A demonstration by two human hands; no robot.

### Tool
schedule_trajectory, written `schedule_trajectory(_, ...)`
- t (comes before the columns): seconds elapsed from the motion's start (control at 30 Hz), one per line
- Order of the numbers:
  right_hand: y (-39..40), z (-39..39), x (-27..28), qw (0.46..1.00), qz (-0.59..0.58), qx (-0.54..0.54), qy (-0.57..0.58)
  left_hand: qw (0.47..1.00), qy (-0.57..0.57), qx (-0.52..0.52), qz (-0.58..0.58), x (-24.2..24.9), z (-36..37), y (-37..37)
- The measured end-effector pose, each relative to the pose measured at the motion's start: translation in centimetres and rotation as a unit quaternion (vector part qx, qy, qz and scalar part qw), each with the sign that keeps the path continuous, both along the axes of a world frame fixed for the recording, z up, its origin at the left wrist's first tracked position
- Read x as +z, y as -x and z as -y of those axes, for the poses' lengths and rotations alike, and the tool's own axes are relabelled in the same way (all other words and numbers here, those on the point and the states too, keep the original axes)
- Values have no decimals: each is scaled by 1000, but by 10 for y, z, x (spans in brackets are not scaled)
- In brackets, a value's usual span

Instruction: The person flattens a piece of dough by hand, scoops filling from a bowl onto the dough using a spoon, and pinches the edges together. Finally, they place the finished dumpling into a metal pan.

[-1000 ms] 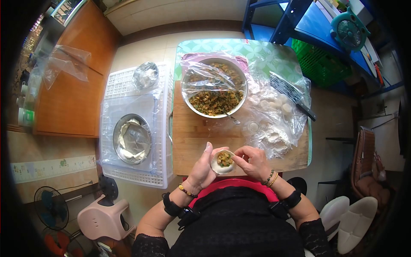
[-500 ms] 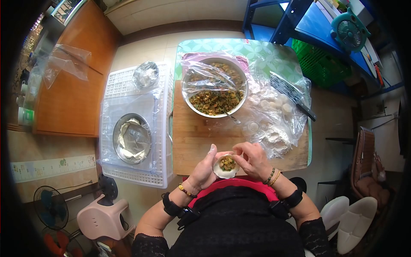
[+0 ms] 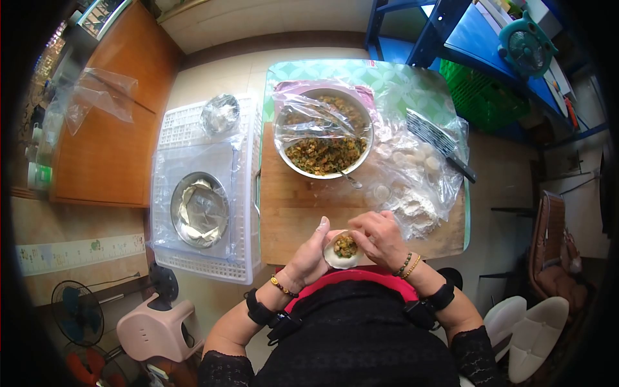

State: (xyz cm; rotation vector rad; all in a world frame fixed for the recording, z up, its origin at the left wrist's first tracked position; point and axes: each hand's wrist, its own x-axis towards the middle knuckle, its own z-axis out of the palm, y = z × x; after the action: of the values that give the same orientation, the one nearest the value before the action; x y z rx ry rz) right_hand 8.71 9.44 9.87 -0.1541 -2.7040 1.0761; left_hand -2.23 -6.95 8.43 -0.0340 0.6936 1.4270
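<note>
A round dough wrapper (image 3: 341, 260) with chopped filling (image 3: 345, 246) at its centre is held low over the near edge of the wooden board (image 3: 296, 222). My left hand (image 3: 311, 257) cups the wrapper from the left, thumb raised. On the right, my right hand (image 3: 379, 237) pinches the wrapper's upper right rim between thumb and fingers. Beyond my hands stands a large bowl of filling (image 3: 325, 156), partly covered by plastic film, with a spoon (image 3: 353, 181) leaning at its near rim.
Flour (image 3: 416, 213) and dough pieces lie on plastic at the board's right, beside a cleaver (image 3: 438, 143) with a black handle. To the left, a white crate (image 3: 248, 261) carries a metal pan (image 3: 174, 213) of folded dough pieces and a small film-covered bowl (image 3: 220, 113).
The wrapper has shifted slightly in my left hand, its filling now a little to the right. My right hand has moved slightly along the rim.
</note>
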Motion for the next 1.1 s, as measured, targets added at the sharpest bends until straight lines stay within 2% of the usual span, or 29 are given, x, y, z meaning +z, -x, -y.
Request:
schedule_trajectory(0.07,0,0,12,995,-53,-79,15,998,49,44,8,4,-2,4)
schedule_trajectory(0.17,-10,-6,21,991,-129,-28,-22,996,14,91,-5,5,-3,13)
schedule_trajectory(0.33,-20,4,5,986,-138,28,-95,992,16,122,9,15,-9,18)
schedule_trajectory(0.43,-16,9,1,981,-152,19,-117,991,0,133,32,18,-9,13)
schedule_trajectory(0.63,-13,11,8,980,-158,36,-116,992,-9,120,49,22,-6,5)
schedule_trajectory(0.77,-13,11,15,979,-171,45,-99,995,4,102,1,24,-3,1)
schedule_trajectory(0.83,-12,12,18,989,-146,6,-22,995,15,95,-21,25,0,-1)
schedule_trajectory(0.87,-11,14,19,989,-146,3,-21,994,1,103,-24,25,1,-2)
schedule_trajectory(0.93,-11,16,23,986,-127,-45,93,994,-14,108,-27,27,3,-4)
schedule_trajectory(0.97,-12,16,25,986,-128,-48,93,992,-35,107,-54,29,3,-4)
schedule_trajectory(1.03,-14,18,27,974,-68,-89,195,990,-55,104,-82,32,3,-5)
schedule_trajectory(1.1,-15,19,25,964,-52,-109,239,984,-81,89,-131,33,1,-6)
